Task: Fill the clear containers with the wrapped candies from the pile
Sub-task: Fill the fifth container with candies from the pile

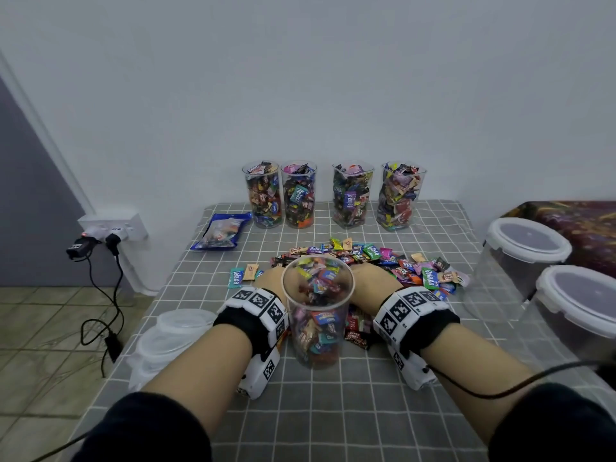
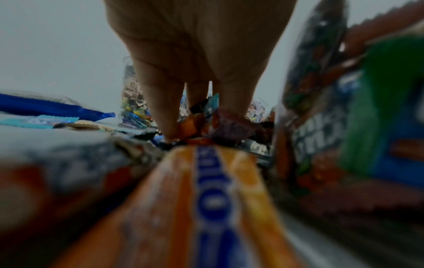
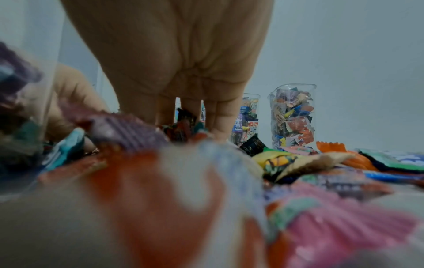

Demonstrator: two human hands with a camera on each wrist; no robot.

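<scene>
A clear cup [image 1: 316, 315], more than half full of wrapped candies, stands at the table's middle, just in front of the candy pile [image 1: 383, 261]. My left hand [image 1: 268, 278] and right hand [image 1: 371, 280] reach past either side of the cup into the pile, and the cup hides their fingertips in the head view. In the left wrist view straight fingers [image 2: 160, 108] point down onto the wrappers. The right wrist view shows straight fingers [image 3: 220, 117] pressed into the candies, with the cup [image 3: 23, 108] blurred at the left. Neither hand visibly holds anything.
Several full clear containers [image 1: 351, 195] line the wall at the back. A blue candy bag [image 1: 221, 231] lies back left. Stacked clear lids [image 1: 173, 335] sit near the left table edge. Two large lidded tubs [image 1: 526, 248] stand on the right.
</scene>
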